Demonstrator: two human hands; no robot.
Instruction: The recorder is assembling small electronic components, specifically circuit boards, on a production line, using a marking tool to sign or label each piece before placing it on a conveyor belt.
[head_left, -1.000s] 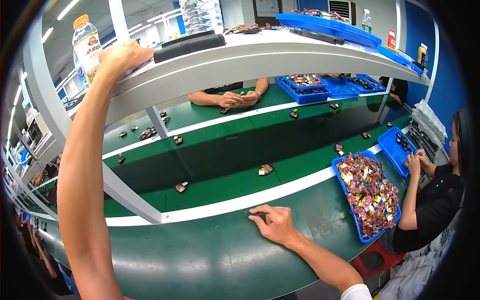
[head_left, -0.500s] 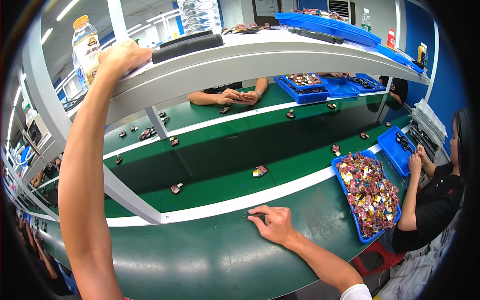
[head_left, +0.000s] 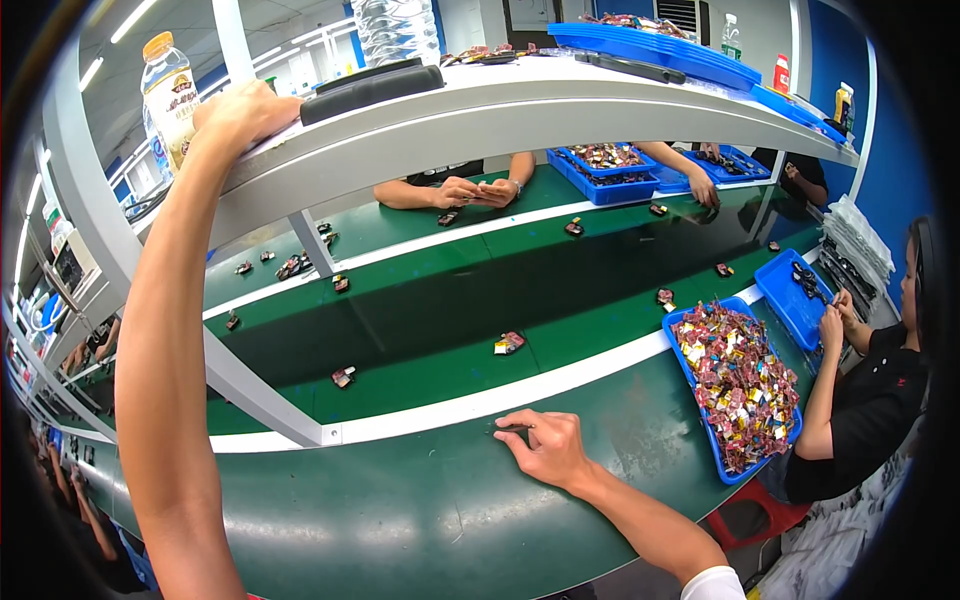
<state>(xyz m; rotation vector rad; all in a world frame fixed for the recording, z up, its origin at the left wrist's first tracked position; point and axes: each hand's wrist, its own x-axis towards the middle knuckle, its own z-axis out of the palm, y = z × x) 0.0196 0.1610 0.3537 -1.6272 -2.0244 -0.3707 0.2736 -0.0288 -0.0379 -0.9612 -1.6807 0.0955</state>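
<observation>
My left hand is raised onto the white overhead shelf, lying between a plastic bottle with an orange cap and a long black case. Its fingers show only in part, stretched toward the case, with nothing visible in them. Over the green worktop, my right hand has thumb and index finger close together. Something tiny and dark seems to be at their tips, too small to name. To its right stands a blue tray heaped with small red, white and yellow parts.
Beyond a white rail, small part clusters lie spaced along the green conveyor belt. A grey post rises at left. At right a co-worker handles black parts by another blue tray. Across the belt are other people's hands.
The part clusters on the belt have shifted slightly left. Across the belt, a co-worker's arm now reaches down to it beside the blue trays. Both my hands have stayed in place.
</observation>
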